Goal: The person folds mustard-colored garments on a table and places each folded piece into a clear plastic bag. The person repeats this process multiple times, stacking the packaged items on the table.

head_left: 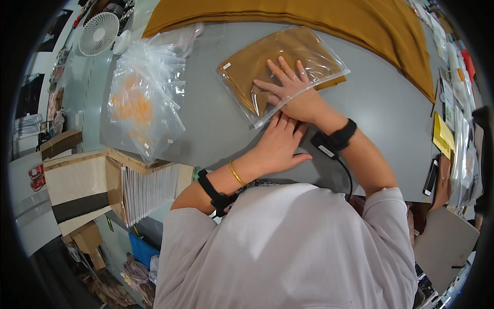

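Observation:
A clear plastic zip bag (pixel 329 57) lies tilted on the grey table, with folded mustard-brown cloth (pixel 239 82) in it. A corner of the cloth sticks out past the bag's near right edge. My right hand (pixel 293 92) rests flat on the cloth, fingers spread. The bag's near edge crosses this hand, and its fingers appear to be under the clear film. My left hand (pixel 280 144) reaches to the same edge, palm down, fingers stretched and thumb apart. Its fingertips are partly hidden beside my right hand.
Several clear bags (pixel 154 98) are piled on the left of the table (pixel 206 129). A large mustard cloth (pixel 360 26) covers the far edge. A white fan (pixel 99 33) stands far left. A box of white sheets (pixel 149 190) sits near left; a yellow paper (pixel 442 135) lies right.

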A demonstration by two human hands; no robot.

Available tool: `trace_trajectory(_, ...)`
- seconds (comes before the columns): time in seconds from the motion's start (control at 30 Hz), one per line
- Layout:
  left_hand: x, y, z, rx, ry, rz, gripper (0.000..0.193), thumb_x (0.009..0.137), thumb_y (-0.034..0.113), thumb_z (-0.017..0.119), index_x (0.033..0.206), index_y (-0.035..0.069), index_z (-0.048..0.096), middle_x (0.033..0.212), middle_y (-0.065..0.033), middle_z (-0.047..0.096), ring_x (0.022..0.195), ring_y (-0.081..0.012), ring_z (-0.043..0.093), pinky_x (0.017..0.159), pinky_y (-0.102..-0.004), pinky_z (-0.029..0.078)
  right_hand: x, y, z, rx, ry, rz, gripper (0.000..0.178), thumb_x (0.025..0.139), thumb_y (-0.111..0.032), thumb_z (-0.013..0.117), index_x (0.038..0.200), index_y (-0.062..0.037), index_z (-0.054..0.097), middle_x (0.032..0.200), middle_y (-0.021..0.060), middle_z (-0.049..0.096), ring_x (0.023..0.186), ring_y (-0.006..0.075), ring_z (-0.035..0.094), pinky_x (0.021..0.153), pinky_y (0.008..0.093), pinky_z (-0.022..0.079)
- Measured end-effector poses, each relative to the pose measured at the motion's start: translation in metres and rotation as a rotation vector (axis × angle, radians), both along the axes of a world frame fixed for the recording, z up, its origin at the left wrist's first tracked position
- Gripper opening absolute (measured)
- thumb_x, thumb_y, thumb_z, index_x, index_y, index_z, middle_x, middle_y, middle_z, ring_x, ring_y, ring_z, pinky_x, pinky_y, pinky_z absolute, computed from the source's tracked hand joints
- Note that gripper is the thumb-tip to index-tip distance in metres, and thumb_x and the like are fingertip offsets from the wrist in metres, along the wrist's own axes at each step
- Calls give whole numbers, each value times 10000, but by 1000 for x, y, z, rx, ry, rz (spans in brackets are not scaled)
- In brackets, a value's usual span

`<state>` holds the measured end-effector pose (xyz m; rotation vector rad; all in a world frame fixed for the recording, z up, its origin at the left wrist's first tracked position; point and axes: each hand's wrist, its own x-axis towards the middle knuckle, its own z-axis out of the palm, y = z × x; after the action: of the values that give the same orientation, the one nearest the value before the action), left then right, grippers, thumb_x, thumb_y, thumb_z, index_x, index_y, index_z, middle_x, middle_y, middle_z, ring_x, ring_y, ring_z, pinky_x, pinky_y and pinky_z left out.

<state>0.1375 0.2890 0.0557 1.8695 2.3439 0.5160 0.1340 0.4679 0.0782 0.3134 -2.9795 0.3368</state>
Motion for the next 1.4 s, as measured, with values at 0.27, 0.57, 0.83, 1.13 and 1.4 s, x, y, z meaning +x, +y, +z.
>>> trace_trajectory(0.27, -17, -23, 19, 32, -308, -351, 524, 918, 315, 791, 1317, 8, 645, 1379, -187, 620, 1268, -368, 603, 1015, -481, 521, 27, 32, -24, -3, -13, 257, 761, 911, -843, 500, 1546, -427, 562, 1744, 84, 317, 1626, 403, 203, 1279, 707, 88)
trace_trajectory(0.57, -137, -12, 22, 114, 81, -46, 663, 1011, 464, 665, 1570, 141, 516, 1686, -201, 370, 1580, -430, 298, 1275, -603, 252, 31, 34, -19, 77, 73, 205, 844, 910, -882, 425, 1594, -392, 498, 1747, 108, 285, 1620, 399, 216, 1253, 751, 104)
trace_trajectory(0.83, -118, -14, 2, -94, 160, -50, 1064, 815, 838, 638, 1669, 254, 391, 1771, -209, 169, 1633, -468, 72, 1246, -744, 51, 37, 90, -28, -125, -18, 97, 636, 974, -704, 583, 1537, -407, 570, 1713, 17, 387, 1625, 360, 225, 1260, 764, 38)
trace_trajectory(1.13, -107, -24, -2, -150, 200, -13, 960, 850, 824, 617, 1642, 310, 443, 1770, -212, 166, 1630, -475, 73, 1199, -805, 64, 47, 86, 5, -64, -41, 144, 588, 973, -477, 707, 1476, -182, 630, 1659, 68, 463, 1565, 315, 365, 1299, 615, 190)
trace_trajectory(1.4, -96, -29, 30, -19, 198, -144, 692, 907, 518, 756, 1510, 219, 599, 1641, -201, 407, 1548, -437, 302, 1234, -674, 246, 45, 103, -39, 150, 172, -216, 683, 1014, -451, 670, 1544, -49, 511, 1645, 125, 468, 1511, 335, 440, 1234, 446, 394)
